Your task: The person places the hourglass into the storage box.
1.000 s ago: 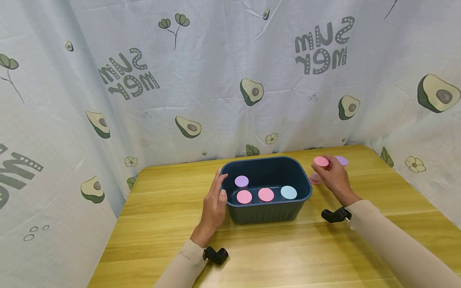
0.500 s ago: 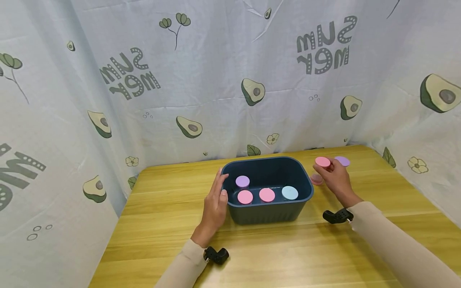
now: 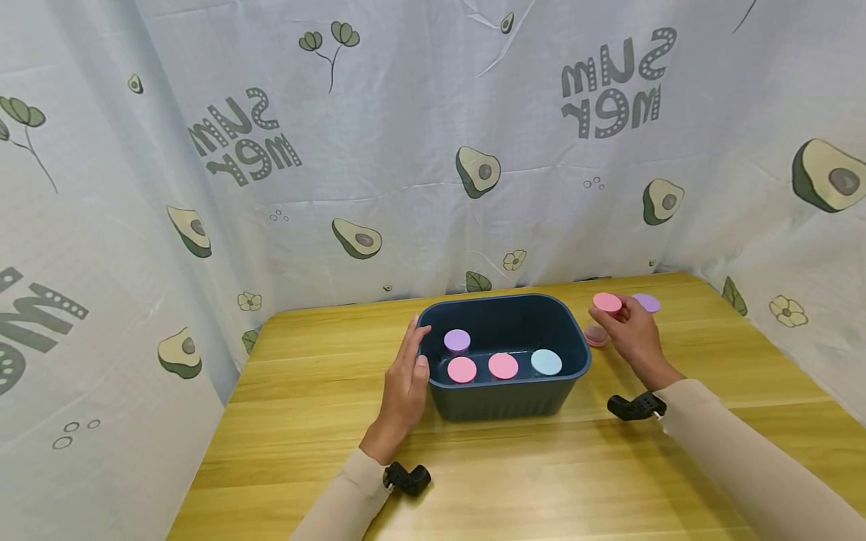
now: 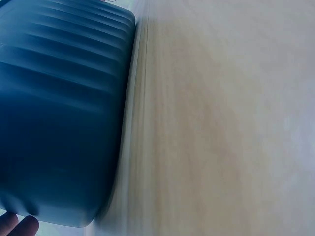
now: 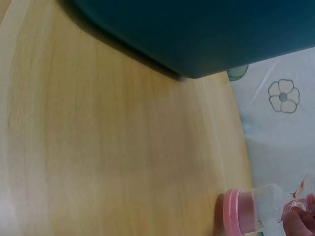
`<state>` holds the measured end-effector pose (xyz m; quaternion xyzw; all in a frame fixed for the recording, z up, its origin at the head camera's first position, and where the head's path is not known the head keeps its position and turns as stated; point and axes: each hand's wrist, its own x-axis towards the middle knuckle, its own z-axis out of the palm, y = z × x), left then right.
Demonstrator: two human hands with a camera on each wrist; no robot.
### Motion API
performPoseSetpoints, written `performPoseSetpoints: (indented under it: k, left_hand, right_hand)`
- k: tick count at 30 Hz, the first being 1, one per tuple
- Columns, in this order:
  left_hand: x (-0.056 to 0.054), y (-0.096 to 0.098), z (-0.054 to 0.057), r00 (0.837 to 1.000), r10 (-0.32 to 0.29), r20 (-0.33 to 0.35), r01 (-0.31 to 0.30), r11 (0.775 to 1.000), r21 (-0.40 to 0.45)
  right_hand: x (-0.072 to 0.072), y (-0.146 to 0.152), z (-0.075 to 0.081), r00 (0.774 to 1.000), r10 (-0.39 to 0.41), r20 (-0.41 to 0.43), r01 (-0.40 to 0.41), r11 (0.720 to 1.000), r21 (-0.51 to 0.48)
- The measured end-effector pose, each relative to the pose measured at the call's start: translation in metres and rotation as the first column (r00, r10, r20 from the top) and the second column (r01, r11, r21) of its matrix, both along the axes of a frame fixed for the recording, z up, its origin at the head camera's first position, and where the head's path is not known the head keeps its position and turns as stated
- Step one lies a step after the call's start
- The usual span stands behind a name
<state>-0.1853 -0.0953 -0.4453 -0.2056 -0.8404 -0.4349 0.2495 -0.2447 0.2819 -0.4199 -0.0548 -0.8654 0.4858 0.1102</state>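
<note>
My left hand (image 3: pixel 404 391) rests against the left end of a dark blue bin (image 3: pixel 504 402), its fingers extended along the wall; in the left wrist view two fingertips (image 4: pixel 25 227) show at the bin's edge. Inside the bin are small jars: one with a purple lid (image 3: pixel 456 340), two with pink lids (image 3: pixel 462 370) (image 3: pixel 504 366), and one with a light blue lid (image 3: pixel 546 362). To the right of the bin, my right hand (image 3: pixel 634 330) pinches a pink-lidded jar (image 3: pixel 607 303), lid up. Just below it, a clear jar (image 5: pixel 266 206) stands on its pink lid (image 5: pixel 232 212).
A purple lid (image 3: pixel 647 303) shows behind my right hand, partly hidden. The wooden table (image 3: pixel 325 406) ends at the back against a printed curtain (image 3: pixel 406 188). A black wrist camera (image 3: pixel 407 479) sits on the left wrist, another black camera (image 3: pixel 636 406) on the right.
The whole view shifts slightly. Both hands keep nearly the same places, and the pink-lidded jar stays in my right hand.
</note>
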Motion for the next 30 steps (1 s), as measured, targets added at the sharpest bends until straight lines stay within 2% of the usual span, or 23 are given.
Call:
performPoseSetpoints:
  k: [17, 30]
  left_hand:
    - [0.0, 0.0, -0.002, 1.0, -0.003, 0.004, 0.003, 1.0, 0.0]
    - [0.001, 0.001, -0.001, 1.0, 0.009, 0.02, -0.009, 1.0, 0.001]
  right_hand:
    - [0.005, -0.008, 0.014, 0.995, 0.056, -0.081, -0.056, 0.998, 0.007]
    - [0.003, -0.014, 0.025, 0.987, 0.113, -0.114, -0.123, 0.989, -0.085]
